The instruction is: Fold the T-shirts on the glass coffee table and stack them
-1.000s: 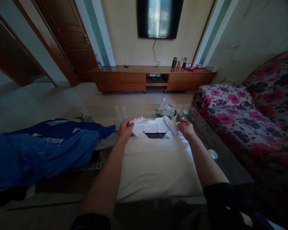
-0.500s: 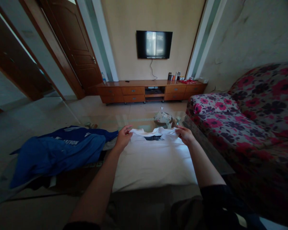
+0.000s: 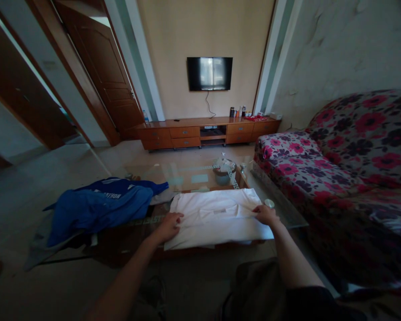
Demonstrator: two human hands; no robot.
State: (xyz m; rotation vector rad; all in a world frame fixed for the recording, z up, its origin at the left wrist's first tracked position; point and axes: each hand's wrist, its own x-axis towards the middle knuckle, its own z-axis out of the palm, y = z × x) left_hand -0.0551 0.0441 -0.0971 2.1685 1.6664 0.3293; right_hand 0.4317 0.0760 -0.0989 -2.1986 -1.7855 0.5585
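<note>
A white shirt (image 3: 217, 216) lies folded over on a glass coffee table (image 3: 183, 171), its top half laid down toward me. My left hand (image 3: 169, 224) pinches the shirt's left edge, fingers closed on the cloth. On the right edge, my right hand (image 3: 265, 215) grips the folded layer the same way. Both forearms reach in from the bottom of the view.
A blue garment (image 3: 100, 207) lies heaped on the table's left side. A small basket (image 3: 223, 171) and a round lid (image 3: 269, 203) sit near the far and right edges. A floral sofa (image 3: 337, 169) fills the right. A wooden TV cabinet (image 3: 207, 131) stands against the far wall.
Both hands carried the shirt's top edge toward me and laid it down, folding the shirt over. The dark print is now covered. The camera tilted up and back.
</note>
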